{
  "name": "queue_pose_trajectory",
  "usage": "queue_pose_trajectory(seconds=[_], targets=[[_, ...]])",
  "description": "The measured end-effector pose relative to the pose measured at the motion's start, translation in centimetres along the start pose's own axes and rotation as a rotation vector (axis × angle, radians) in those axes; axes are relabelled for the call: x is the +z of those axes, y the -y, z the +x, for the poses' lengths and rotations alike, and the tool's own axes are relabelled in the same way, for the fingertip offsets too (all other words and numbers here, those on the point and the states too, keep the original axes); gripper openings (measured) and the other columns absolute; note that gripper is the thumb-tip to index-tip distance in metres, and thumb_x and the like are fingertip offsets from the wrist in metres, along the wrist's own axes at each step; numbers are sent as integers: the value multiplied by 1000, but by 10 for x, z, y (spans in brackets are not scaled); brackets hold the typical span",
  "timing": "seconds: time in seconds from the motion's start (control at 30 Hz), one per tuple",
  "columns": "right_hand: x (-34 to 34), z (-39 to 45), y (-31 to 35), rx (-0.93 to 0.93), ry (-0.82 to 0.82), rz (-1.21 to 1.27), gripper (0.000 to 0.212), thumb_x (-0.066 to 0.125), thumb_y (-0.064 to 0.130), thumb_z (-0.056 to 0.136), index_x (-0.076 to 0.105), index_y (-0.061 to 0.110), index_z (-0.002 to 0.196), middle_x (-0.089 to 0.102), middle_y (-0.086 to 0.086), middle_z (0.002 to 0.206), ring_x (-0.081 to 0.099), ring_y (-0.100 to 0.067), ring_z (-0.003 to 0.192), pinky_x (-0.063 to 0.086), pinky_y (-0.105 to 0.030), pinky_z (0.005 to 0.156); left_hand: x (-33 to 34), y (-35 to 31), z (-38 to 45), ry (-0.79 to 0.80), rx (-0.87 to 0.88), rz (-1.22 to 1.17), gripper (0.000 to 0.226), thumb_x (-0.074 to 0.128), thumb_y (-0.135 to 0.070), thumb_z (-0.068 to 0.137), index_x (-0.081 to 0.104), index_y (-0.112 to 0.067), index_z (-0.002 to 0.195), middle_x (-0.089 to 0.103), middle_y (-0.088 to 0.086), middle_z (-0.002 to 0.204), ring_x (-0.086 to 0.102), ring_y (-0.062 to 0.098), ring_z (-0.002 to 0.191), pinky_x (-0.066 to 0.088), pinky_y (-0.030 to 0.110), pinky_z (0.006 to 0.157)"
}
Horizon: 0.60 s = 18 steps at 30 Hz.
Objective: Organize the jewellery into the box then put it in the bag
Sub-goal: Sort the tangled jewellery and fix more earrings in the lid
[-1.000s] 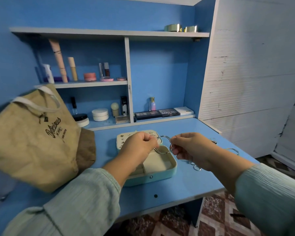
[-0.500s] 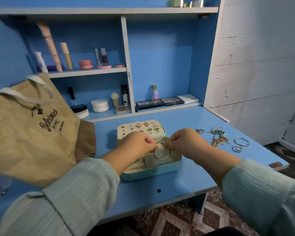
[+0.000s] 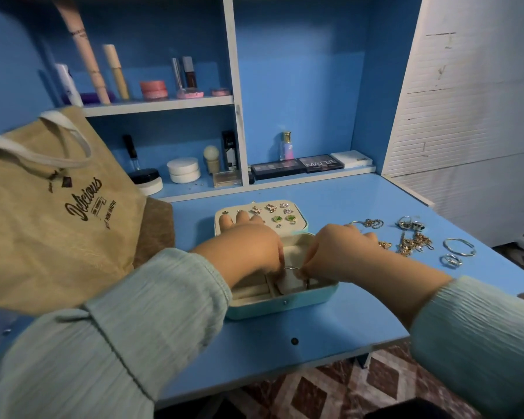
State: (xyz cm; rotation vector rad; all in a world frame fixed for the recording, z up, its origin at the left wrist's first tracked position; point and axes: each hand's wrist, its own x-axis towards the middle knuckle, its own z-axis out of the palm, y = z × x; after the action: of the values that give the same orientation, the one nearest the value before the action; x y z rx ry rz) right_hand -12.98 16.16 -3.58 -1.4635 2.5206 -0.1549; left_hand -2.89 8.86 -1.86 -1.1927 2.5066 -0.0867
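Observation:
An open teal jewellery box (image 3: 285, 303) lies on the blue desk, its lid (image 3: 297, 226) laid back with several earrings pinned in it. My left hand (image 3: 248, 252) and my right hand (image 3: 339, 252) meet over the box's cream tray and together pinch a thin silver bangle (image 3: 294, 275), which sits low inside a right compartment. To the right on the desk lies loose jewellery: gold chains (image 3: 412, 241), a silver bangle (image 3: 459, 247) and a ring (image 3: 451, 260). A tan jute bag (image 3: 52, 213) with white handles stands at the left.
The blue desk (image 3: 330, 328) ends just in front of the box. Cosmetics fill the shelves behind: palettes (image 3: 297, 166), white jars (image 3: 183, 170), a perfume bottle (image 3: 286, 145), tubes and lipsticks. A white panel wall (image 3: 472, 116) stands on the right.
Both hands have lowered the silver bangle from above the box down into its tray. The view has tilted down, so more loose jewellery on the right shows.

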Motion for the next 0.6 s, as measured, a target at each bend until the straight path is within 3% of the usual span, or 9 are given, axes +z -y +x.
queue_pose_trajectory(seconds=[0.17,0.5,0.6], targets=[[5,1,2,-37,-22,-26,33,65,46,77,65,26,103,52,4,87,40,-20,112,27,-41,97,2,0,1,14,12,1,38,58,-43,87,55,-38,124,34,6,137,22,28,126,18,48,103],[4,-5,-4,-95,-15,-6,26,64,46,79,67,28,98,51,7,80,36,-19,101,27,-41,97,-2,-1,-2,16,12,48,43,56,-48,87,54,-34,127,36,5,137,21,29,127,17,49,103],[3,-6,-6,-108,-41,28,20,64,43,81,69,30,94,58,6,90,37,-19,104,28,-39,95,-2,-1,-3,5,15,59,37,52,-44,90,55,-34,126,39,5,134,23,29,125,18,49,101]])
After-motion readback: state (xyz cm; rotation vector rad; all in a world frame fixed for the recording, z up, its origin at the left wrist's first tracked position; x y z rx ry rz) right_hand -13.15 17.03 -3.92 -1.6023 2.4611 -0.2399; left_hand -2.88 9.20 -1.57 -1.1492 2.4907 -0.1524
